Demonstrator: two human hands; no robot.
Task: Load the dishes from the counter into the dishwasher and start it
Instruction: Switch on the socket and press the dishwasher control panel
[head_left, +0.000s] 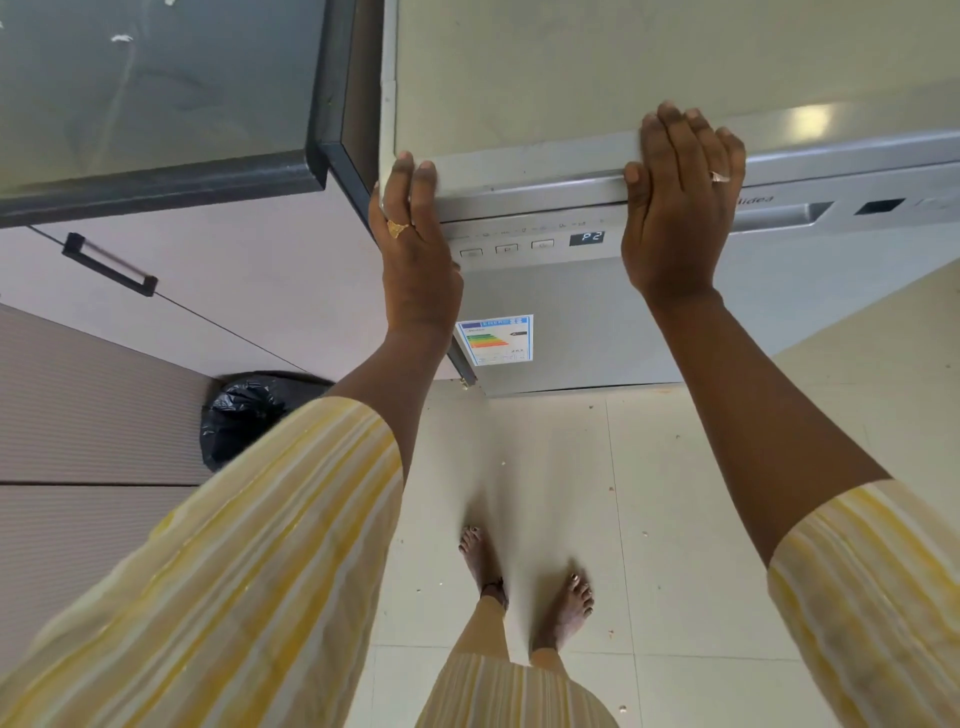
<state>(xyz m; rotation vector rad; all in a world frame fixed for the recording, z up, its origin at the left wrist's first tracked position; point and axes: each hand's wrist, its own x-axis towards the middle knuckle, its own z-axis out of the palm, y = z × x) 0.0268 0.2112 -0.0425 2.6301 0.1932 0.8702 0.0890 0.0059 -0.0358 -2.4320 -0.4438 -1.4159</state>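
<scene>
A silver dishwasher (597, 312) stands in front of me with its door closed. Its control strip shows three buttons (506, 248) and a lit display (586, 237) reading P2. My left hand (415, 244) lies flat against the dishwasher's top left corner, fingers straight up over the edge. Further right, my right hand (678, 208) presses flat on the top front edge, fingers straight and thumb along the rim. Neither hand holds anything. No dishes are in view.
A dark-edged glass-topped counter (156, 104) sits to the left above a pale cabinet with a black handle (109, 265). A black bin bag (249, 415) lies on the floor at left. My bare feet stand on pale floor tiles (675, 519). An energy label (496, 340) is stuck on the door.
</scene>
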